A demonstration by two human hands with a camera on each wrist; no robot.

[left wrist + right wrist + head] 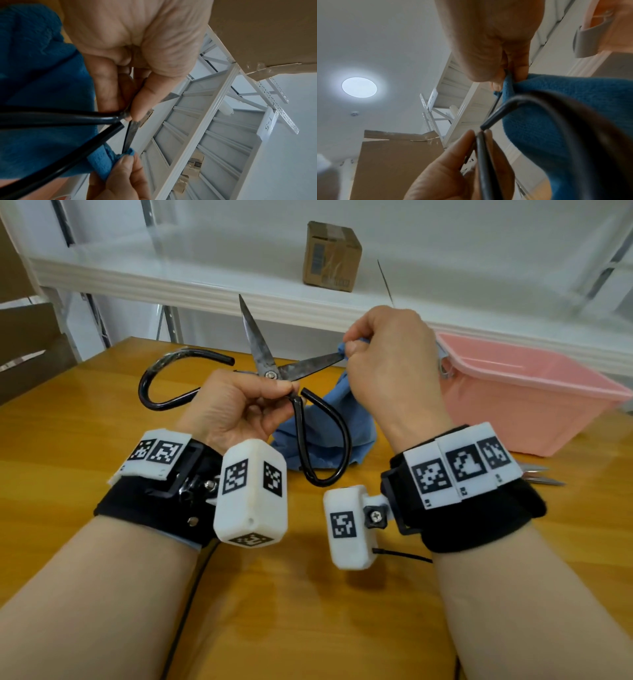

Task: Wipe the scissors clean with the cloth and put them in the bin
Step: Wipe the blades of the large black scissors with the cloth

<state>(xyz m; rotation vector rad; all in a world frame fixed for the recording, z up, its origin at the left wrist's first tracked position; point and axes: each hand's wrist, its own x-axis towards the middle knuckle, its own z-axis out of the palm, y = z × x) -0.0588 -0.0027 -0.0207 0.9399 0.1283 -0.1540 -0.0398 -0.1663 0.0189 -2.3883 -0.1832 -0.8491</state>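
Above the wooden table (85, 440), left hand (236, 409) pinches the scissors (270, 371) near the pivot, 2 blades spread. Right hand (387, 361) pinches blue cloth (329, 436) round 1 blade's tip, probably touching metal. Pink bin (534, 405) sits farther right; cardboard box (331, 256) on shelf behind.

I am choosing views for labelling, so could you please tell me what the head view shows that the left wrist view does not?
Only the head view shows the pink bin, the wooden table, the cardboard box and both blades spread open. Only the left wrist view shows the shelf's underside. Both show the left hand pinching the scissors near the pivot, and the right hand pinching the blue cloth round one blade tip.
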